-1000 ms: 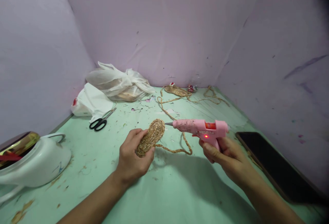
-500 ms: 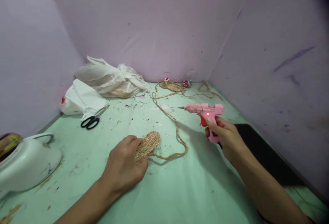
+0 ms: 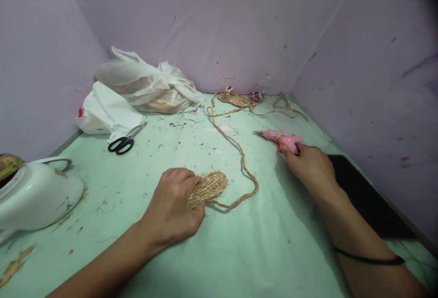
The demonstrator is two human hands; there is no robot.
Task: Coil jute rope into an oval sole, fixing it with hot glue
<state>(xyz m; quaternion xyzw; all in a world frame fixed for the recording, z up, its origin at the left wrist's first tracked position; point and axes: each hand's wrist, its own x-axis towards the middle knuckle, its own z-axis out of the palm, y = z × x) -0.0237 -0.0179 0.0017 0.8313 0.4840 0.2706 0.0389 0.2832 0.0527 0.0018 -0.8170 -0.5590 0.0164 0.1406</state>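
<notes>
My left hand (image 3: 178, 204) is closed round the near end of a flat oval of coiled straw rope (image 3: 212, 186), its rounded far end sticking out past the fingers. From the coil's lower side a loose braided rope tail (image 3: 243, 163) curves right, then runs away toward the back of the table. My right hand (image 3: 310, 168) grips a pink glue gun (image 3: 282, 139) by its handle. The gun lies tilted low over the table, nozzle pointing left, a red light glowing on its side. A fold of the hand hides most of the handle.
Black-handled scissors (image 3: 125, 143) lie left, beside a white cloth-like sheet (image 3: 111, 108) and a plastic bag (image 3: 143, 83). A white pot-like container (image 3: 44, 193) stands at the left edge. Another rope coil (image 3: 234, 99) and a clump of beads (image 3: 256, 96) rest at the back; a black flat board (image 3: 366, 197) lies right.
My right hand has lowered the glue gun and rolled it from upright onto a flatter tilt, slightly rightward. My left hand still holds the coil; the whole view has shifted a little.
</notes>
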